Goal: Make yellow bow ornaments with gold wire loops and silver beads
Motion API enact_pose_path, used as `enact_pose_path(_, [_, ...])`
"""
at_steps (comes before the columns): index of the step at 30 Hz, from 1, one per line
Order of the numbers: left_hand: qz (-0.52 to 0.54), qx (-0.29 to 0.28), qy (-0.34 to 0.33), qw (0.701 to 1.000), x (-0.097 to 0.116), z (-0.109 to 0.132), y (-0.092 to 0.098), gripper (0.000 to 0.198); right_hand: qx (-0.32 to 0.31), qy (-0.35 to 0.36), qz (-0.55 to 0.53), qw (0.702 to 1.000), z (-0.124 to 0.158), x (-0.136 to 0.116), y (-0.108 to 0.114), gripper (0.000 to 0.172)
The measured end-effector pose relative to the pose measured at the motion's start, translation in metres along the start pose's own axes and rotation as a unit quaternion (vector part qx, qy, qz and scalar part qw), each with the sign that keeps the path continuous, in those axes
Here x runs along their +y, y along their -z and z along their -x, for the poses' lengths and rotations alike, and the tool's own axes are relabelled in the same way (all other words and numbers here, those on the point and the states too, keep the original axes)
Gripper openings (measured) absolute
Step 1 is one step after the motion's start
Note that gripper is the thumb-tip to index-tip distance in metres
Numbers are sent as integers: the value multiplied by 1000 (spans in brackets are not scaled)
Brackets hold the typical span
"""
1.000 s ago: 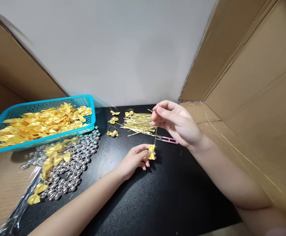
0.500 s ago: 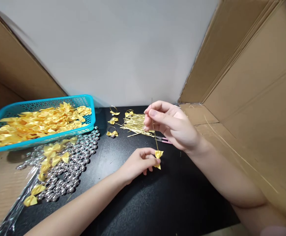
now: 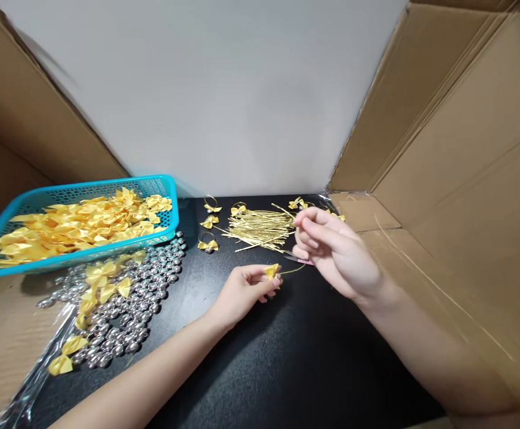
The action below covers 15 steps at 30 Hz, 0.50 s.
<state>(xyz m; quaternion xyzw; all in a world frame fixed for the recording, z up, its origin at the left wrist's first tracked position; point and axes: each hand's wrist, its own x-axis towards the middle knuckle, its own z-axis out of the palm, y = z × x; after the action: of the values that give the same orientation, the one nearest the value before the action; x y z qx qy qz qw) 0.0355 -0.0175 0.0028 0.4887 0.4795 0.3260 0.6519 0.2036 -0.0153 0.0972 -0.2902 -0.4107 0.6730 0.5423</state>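
My left hand [image 3: 244, 290] pinches a small yellow ribbon bow [image 3: 272, 271] just above the black tabletop [image 3: 287, 357]. A thin gold wire [image 3: 292, 271] runs from the bow to the right, bent low toward my right hand [image 3: 336, 253]. My right hand hovers beside it with fingers curled, thumb and forefinger pressed together near the wire's far end; whether they grip the wire I cannot tell. A pile of gold wire pieces [image 3: 260, 229] lies just behind both hands.
A teal basket [image 3: 76, 250] full of yellow bows sits at the left. Silver bells [image 3: 130, 310] with loose bows are spread below it. Finished bows on rings [image 3: 208, 243] lie near the wires. Pink snips [image 3: 302, 260] peek out under my right hand. Cardboard walls [image 3: 466, 149] stand on both sides.
The gold wire stood upright between my hands; now it lies bent low. My right hand has dropped and shifted right. My left hand with the bow has barely moved.
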Motion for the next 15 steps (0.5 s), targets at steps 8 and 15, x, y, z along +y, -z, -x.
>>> enact_pose_path(8, [19, 113, -152, 982, -5, -3, 12, 32, 80, 36, 71, 994, 30, 30, 13, 13])
enact_pose_path(15, [-98, 85, -361, 923, -2, 7, 14, 29, 51, 126, 262, 956, 37, 83, 19, 10])
